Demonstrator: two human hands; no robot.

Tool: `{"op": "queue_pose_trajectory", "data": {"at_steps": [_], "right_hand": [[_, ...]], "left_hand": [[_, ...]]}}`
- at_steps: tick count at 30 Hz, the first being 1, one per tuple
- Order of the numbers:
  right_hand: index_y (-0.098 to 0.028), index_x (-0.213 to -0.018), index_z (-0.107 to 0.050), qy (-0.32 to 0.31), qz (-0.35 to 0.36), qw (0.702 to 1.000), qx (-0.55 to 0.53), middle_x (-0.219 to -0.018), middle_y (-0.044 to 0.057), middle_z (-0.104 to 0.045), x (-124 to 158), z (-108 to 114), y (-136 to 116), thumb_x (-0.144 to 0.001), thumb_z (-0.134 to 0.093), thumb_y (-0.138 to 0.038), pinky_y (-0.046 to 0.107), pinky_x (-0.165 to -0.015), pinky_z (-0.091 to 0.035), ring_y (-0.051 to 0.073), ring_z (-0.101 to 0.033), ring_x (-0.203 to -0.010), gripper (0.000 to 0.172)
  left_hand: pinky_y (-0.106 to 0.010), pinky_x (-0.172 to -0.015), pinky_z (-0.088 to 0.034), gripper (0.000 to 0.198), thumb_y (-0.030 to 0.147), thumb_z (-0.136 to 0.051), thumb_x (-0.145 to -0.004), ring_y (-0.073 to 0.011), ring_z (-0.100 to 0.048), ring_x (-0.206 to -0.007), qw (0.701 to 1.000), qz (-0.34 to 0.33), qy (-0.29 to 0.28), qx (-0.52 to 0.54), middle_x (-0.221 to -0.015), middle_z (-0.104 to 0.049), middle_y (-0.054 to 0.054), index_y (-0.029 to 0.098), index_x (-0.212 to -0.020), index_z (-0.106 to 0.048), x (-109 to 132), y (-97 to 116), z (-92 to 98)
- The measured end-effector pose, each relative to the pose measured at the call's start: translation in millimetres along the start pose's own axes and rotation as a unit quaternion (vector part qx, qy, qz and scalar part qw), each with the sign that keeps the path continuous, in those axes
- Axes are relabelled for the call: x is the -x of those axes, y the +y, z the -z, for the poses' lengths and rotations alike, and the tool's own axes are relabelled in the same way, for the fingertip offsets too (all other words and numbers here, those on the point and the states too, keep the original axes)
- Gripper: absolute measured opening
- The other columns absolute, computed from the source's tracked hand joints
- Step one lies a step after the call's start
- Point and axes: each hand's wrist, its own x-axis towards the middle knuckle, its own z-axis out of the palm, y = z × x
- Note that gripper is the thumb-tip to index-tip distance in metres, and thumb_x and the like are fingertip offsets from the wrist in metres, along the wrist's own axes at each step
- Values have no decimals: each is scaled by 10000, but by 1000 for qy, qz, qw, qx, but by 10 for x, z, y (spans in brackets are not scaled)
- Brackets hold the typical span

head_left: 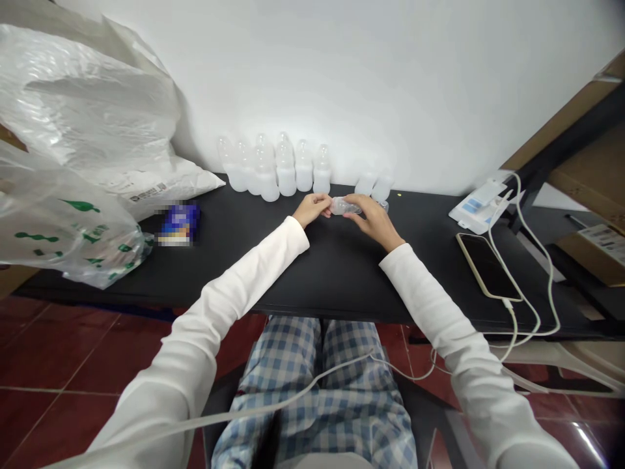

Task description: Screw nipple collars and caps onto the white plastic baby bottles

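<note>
My left hand (312, 208) is closed in a pinch on the left end of a clear domed bottle cap (338, 206) with a pale, slightly pinkish inside. The fingers of my right hand (374, 221) curl around the cap's right end, so both hands hold it just above the black table. Beyond my left hand, several translucent white baby bottles (263, 172) stand upright with clear domed tops on. Behind my right hand are shorter white bottles (365, 181) without visible tops. A small clear piece (384, 206), partly hidden, lies close to my right knuckles.
Large plastic bags (88, 117) fill the left, beside a blurred blue packet (179, 223). On the right lie a phone (488, 266) on its charging cable, a white package (478, 205) and a cardboard box (593, 251). A white cable (293, 398) crosses my lap.
</note>
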Motion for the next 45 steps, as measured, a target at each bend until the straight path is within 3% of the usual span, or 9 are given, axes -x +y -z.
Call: {"op": "queue_pose_trajectory", "data": {"at_steps": [4,7,11,17,20,26,31,38,45], "right_hand": [[-276,-1271,-675,-38,26,997,64,-1443,105,-663,2,29,0,-1047,-438,-236,535,-1072,-522,300,-621,-1323,329],[-310,-1239,-699,0,14,996,91,-1444,75,-663,12,101,30,-1027,-382,-134,546,-1095,-499,292,-596,-1349,420],[-284,-1328,-658,107,-77,979,156,-1423,129,-639,38,266,115,-1037,-478,-317,559,-1070,-482,331,-612,-1285,344],[-173,-1436,-502,166,-183,950,193,-1269,196,-643,117,416,396,-1033,-393,-533,597,-1014,-470,353,-618,-1147,552],[-159,-1388,-496,142,-194,954,177,-1218,195,-657,152,409,507,-1006,-430,-544,582,-993,-473,348,-620,-1099,546],[-165,-1205,-587,10,-206,961,185,-1117,190,-676,196,276,596,-934,-543,-481,568,-961,-475,361,-615,-1062,419],[-166,-1174,-594,3,-199,961,190,-1086,185,-673,257,209,689,-926,-557,-513,554,-908,-493,350,-598,-1017,428],[-139,-1327,-538,63,-167,966,186,-1316,247,-586,134,175,342,-986,-486,-518,620,-1004,-429,405,-558,-1190,512],[-196,-1252,-558,10,-54,995,79,-1144,153,-674,27,-85,-3,-1004,-480,-445,505,-969,-454,317,-612,-1068,360]], "left_hand": [[-178,-455,-391,289,134,-625,-864,-45,-430,-419,999,-5,44,-1,-465,-503,57,164,-585,-555,-30,-49,55],[-206,-449,-349,364,204,-592,-921,-61,-373,-405,996,-4,85,27,-429,-405,67,192,-572,-488,-52,-85,92],[-236,-501,-367,378,265,-536,-964,-78,-388,-443,990,-10,114,82,-488,-438,45,202,-598,-468,-73,-87,134],[-244,-499,-363,275,307,-564,-935,-81,-418,-451,984,15,132,118,-559,-510,35,200,-687,-511,-78,-105,126],[-245,-489,-352,275,376,-629,-899,-85,-424,-450,986,6,130,107,-573,-514,40,208,-717,-510,-90,-130,142],[-224,-460,-322,254,348,-644,-872,-66,-410,-439,986,-8,129,104,-573,-512,46,201,-707,-520,-90,-141,142],[-212,-448,-325,264,355,-664,-862,-58,-416,-436,988,-8,120,99,-574,-526,50,196,-704,-525,-74,-133,129],[-206,-499,-370,354,435,-799,-807,-84,-521,-528,995,-58,74,42,-577,-550,42,197,-703,-559,-56,-135,99],[-243,-653,-484,562,683,-857,-651,-109,-592,-687,988,-150,-37,-22,-754,-662,2,189,-805,-639,19,-146,-33]]}}
